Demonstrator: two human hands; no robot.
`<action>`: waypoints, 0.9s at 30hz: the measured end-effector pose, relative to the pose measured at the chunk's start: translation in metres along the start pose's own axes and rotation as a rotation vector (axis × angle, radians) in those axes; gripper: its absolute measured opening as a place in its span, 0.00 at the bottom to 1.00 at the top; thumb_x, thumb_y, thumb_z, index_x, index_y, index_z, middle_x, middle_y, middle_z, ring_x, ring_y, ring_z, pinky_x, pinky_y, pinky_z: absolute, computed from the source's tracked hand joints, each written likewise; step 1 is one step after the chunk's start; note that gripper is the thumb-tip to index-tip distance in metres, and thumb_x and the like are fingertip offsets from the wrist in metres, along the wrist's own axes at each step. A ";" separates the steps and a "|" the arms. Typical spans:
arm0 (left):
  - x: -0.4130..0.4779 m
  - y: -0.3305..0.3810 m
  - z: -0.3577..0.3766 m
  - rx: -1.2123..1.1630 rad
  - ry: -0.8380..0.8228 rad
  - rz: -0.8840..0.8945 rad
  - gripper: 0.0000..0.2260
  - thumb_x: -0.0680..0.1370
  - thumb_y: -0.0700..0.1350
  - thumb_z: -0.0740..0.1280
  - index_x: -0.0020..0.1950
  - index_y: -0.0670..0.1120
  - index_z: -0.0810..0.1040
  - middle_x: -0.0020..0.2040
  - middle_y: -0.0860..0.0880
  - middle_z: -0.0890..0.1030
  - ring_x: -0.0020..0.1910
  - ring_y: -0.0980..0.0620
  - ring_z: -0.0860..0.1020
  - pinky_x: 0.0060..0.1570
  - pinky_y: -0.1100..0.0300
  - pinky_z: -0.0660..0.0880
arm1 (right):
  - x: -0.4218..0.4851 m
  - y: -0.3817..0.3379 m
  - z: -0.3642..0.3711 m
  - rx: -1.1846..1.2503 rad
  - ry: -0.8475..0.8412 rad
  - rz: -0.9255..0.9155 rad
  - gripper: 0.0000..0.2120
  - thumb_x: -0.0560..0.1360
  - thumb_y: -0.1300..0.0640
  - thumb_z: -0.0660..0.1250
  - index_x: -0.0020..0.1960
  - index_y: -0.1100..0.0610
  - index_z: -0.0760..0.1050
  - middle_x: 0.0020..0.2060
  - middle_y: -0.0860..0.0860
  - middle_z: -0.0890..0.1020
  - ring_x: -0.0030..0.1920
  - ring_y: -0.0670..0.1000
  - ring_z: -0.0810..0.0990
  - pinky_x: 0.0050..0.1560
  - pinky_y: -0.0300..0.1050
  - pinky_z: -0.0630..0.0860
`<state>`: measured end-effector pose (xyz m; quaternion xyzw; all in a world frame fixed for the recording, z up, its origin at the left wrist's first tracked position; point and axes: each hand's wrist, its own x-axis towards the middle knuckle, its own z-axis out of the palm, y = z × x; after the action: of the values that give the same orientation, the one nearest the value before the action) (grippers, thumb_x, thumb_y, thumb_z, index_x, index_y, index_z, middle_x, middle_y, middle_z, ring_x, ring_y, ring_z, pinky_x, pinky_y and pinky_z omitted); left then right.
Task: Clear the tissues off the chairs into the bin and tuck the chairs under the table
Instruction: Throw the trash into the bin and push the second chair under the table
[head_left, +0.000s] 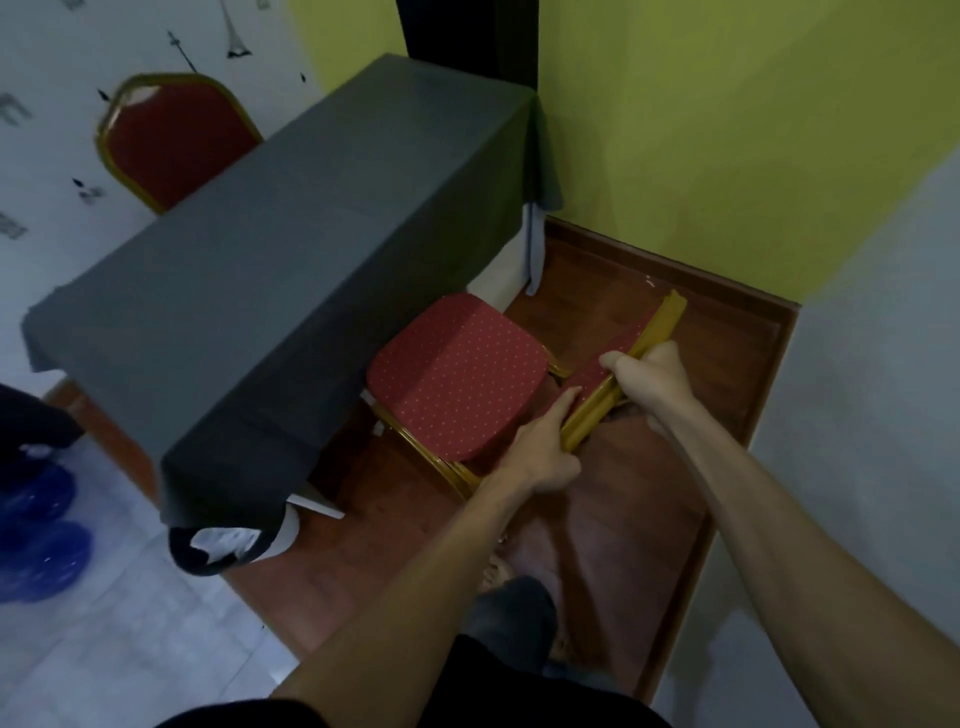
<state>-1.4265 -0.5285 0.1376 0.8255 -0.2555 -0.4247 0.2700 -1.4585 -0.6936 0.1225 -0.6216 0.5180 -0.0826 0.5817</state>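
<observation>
Hands gripping chair back

Both hands are clasping the gold-framed back of the red dotted chair (457, 376): left hand (545, 447) and right hand (649, 379) fingers wrapping its top rail. Its seat is sitting partly under the grey-clothed counter (291, 270).

I see a dim, soft picture with muted colours, wide-angle bending at the edges, and blurred blue bottles (36, 535).
</observation>
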 end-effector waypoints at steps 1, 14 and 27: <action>0.006 0.000 -0.006 -0.016 0.014 -0.009 0.44 0.68 0.38 0.64 0.77 0.66 0.51 0.62 0.39 0.78 0.57 0.34 0.79 0.46 0.48 0.77 | 0.008 -0.007 0.005 -0.001 -0.014 0.003 0.27 0.66 0.49 0.76 0.60 0.62 0.76 0.49 0.61 0.85 0.39 0.61 0.86 0.23 0.52 0.82; 0.091 -0.015 -0.095 0.005 0.016 -0.046 0.44 0.72 0.37 0.64 0.78 0.67 0.48 0.63 0.39 0.76 0.60 0.35 0.77 0.41 0.56 0.74 | 0.066 -0.089 0.080 -0.048 -0.043 0.017 0.32 0.77 0.45 0.72 0.71 0.63 0.65 0.62 0.60 0.79 0.57 0.61 0.82 0.42 0.47 0.79; 0.135 -0.034 -0.156 0.002 -0.039 -0.024 0.44 0.76 0.37 0.65 0.79 0.66 0.44 0.53 0.48 0.75 0.39 0.56 0.76 0.34 0.67 0.73 | 0.111 -0.119 0.137 0.019 -0.058 0.039 0.33 0.74 0.45 0.74 0.70 0.58 0.63 0.61 0.59 0.79 0.59 0.61 0.82 0.59 0.64 0.81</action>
<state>-1.2210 -0.5563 0.1162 0.8203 -0.2515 -0.4436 0.2590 -1.2469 -0.7139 0.1205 -0.6078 0.5123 -0.0580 0.6039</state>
